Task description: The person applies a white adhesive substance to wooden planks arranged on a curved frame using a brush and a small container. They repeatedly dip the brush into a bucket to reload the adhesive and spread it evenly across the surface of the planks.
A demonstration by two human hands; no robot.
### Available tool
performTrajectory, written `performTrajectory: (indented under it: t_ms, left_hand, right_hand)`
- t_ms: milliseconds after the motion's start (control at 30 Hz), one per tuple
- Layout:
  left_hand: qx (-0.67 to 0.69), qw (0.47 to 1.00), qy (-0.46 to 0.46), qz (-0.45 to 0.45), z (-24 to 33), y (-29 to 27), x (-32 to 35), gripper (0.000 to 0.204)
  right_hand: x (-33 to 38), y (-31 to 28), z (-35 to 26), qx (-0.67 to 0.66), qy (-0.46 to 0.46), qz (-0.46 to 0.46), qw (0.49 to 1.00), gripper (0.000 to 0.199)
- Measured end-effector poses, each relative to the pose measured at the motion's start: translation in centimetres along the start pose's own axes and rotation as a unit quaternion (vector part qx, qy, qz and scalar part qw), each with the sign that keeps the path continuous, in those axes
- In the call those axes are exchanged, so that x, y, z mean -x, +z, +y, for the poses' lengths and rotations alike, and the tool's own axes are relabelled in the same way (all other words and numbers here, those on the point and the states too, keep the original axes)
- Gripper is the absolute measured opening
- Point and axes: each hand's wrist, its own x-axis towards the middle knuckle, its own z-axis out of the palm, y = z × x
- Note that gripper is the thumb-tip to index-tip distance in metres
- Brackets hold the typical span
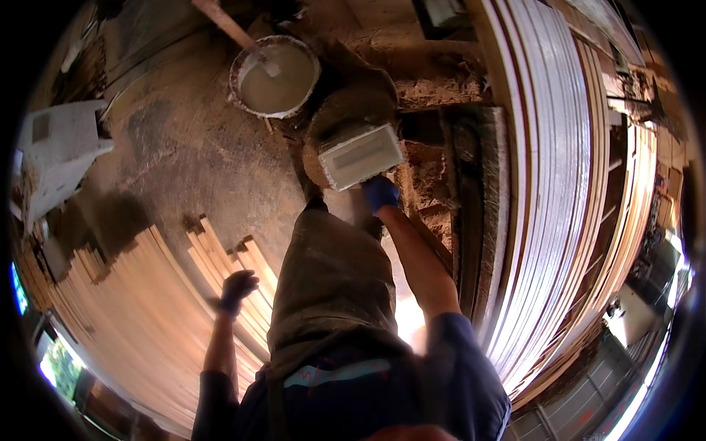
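Note:
A shallow rectangular tray (361, 156), coated white and holding something pale, rests tilted on a round brown stand in front of me. At its near right corner is my right hand (381, 193) in a blue glove, closed against the rim with the fingertips hidden. My left hand (239, 288), in a dark glove, hangs out to the left over pale wooden strips. Its fingers are loosely bent and apart, with nothing visible in them. Beyond the tray to the left stands a round bucket (234, 82) of pale liquid, a wooden-handled brush (228, 26) leaning in it.
Long stacked boards (548, 169) run along my right side, beside a dark beam (468, 213). Wooden strips (140, 309) lie on the left. A grey boxy object (62, 151) sits at the far left on the dirty floor (195, 154).

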Motion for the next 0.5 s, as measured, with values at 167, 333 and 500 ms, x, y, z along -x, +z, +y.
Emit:
performTrajectory:
  t_ms: [167,333,500]
  left_hand:
    - [-0.267,0.944,0.185,-0.053,1.7,0.8,-2.7,0.031]
    - [-0.704,0.527,0.45,-0.154,0.8,0.7,-13.0,0.023]
    - [-0.353,0.861,0.19,-0.312,3.4,11.9,-14.3,0.023]
  right_hand:
    - [6.8,-4.7,-0.9,-0.095,-0.003,0.053,0.994,0.041]
    - [19.6,-4.3,5.3,-0.061,-0.166,0.097,0.979,0.024]
    - [38.7,-15.0,13.2,-0.21,-0.163,0.028,0.964,0.039]
